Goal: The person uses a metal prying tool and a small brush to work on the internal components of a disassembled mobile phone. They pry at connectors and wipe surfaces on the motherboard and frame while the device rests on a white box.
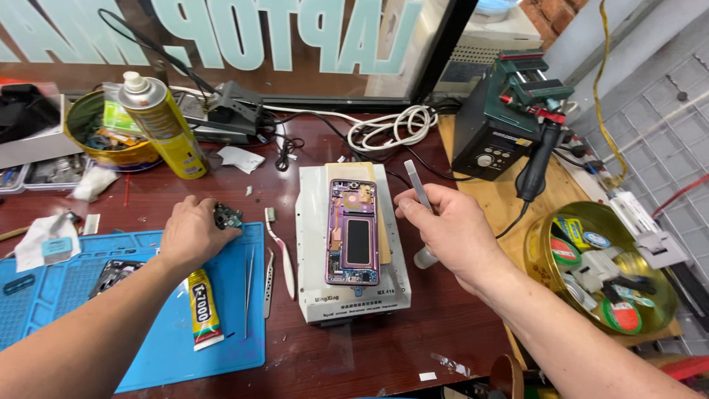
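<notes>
An opened purple phone frame (353, 231) lies on a white heating plate (313, 251) in the middle of the dark red desk. My right hand (450, 233) hovers just right of it, holding a thin flat metal tool (417, 184) upright. My left hand (193, 233) rests on the blue work mat (148, 347), fingers closed over a small dark circuit part (229, 216). Near that hand lie a yellow glue tube (202, 307), tweezers (249, 284) and a toothbrush (281, 255).
A yellow spray can (161, 125) and a round tin of parts (100, 133) stand at the back left. A dark soldering station (496, 125) sits at the back right, and a gold tin of tape rolls (598, 266) at the right. White cables (388, 127) coil behind the plate.
</notes>
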